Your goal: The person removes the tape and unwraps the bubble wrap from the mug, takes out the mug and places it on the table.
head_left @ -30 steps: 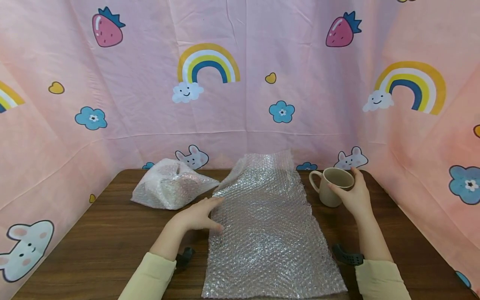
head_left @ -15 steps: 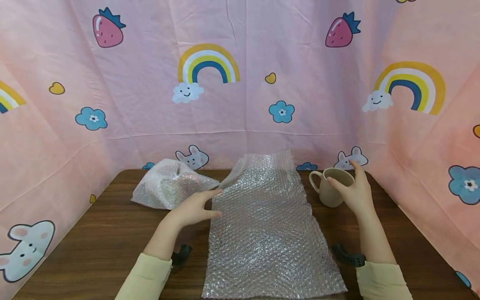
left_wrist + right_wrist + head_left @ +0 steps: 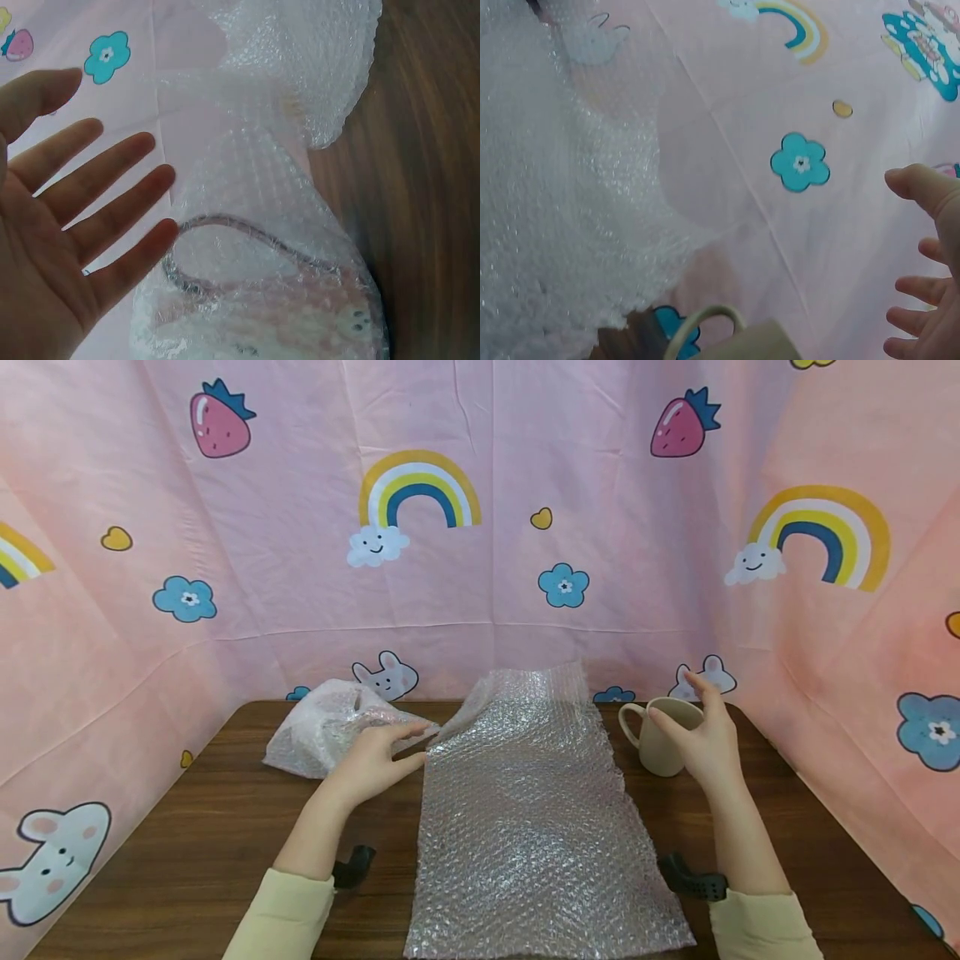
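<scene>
A beige mug (image 3: 657,752) stands at the back right of the table, its handle (image 3: 705,321) pointing left. My right hand (image 3: 705,739) hovers just above and in front of it, fingers spread, holding nothing. Flat down the middle lies a long sheet of bubble wrap (image 3: 532,810), its far left corner curled up. My left hand (image 3: 378,764), fingers straight and apart, is over the sheet's left edge. Beyond that hand sits a bundle in bubble wrap (image 3: 262,300); through the plastic a dark curved loop and something pinkish show in the left wrist view.
Dark wooden table (image 3: 195,852) spans the foreground. A pink printed cloth (image 3: 300,510) hangs close behind it and along both sides. Each wrist carries a black strap mount (image 3: 693,878).
My left hand has drifted left and away from me, off the sheet toward the wrapped bundle. My right hand has lifted slightly from the mug, which stays in place.
</scene>
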A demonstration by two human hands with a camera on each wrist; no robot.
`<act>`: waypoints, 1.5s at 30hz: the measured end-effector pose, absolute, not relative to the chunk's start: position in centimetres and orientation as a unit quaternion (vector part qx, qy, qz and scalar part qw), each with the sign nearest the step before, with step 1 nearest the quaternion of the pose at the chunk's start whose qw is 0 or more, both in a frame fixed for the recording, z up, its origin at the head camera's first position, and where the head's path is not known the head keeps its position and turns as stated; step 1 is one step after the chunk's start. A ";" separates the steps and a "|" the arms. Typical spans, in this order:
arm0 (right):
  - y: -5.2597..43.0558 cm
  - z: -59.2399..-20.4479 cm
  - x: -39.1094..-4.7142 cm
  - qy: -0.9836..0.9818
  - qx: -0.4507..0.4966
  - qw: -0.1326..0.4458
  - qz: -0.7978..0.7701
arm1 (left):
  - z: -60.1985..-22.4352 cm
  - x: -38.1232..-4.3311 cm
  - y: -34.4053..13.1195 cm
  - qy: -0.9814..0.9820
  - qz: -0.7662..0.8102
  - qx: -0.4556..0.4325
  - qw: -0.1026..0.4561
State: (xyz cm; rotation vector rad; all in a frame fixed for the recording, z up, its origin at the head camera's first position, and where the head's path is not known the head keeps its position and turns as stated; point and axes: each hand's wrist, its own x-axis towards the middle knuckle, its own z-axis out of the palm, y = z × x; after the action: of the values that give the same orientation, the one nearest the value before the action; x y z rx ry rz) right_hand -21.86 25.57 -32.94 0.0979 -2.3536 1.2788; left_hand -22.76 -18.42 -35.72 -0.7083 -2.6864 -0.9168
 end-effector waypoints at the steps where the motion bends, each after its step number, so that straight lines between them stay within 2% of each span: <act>1: 25.4 -32.8 -21.8 -0.854 0.038 0.229 0.466 | -35.7 -22.8 -18.5 -0.910 -0.316 -0.240 0.118; 12: 22.4 -31.7 -20.7 -0.822 0.099 0.252 0.500 | -34.5 -22.6 -20.4 -0.903 -0.347 -0.198 0.158; 25: 17.8 -32.2 -21.6 -0.842 0.182 0.205 0.464 | -34.1 -22.6 -22.0 -0.869 -0.385 -0.177 0.254; 40: 14.0 -31.5 -22.5 -0.835 0.247 0.160 0.465 | -33.6 -22.3 -24.2 -0.866 -0.410 -0.105 0.268; 45: 12.6 -32.0 -23.0 -0.836 0.259 0.145 0.460 | -34.0 -22.8 -24.8 -0.859 -0.404 -0.100 0.297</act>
State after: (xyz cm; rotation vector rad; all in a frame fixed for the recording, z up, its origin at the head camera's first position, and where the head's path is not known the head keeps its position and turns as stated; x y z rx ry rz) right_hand -23.04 12.56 -32.02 0.7469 -2.4093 1.3262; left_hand -22.77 -24.83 -33.99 -0.2660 -2.2843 -1.0726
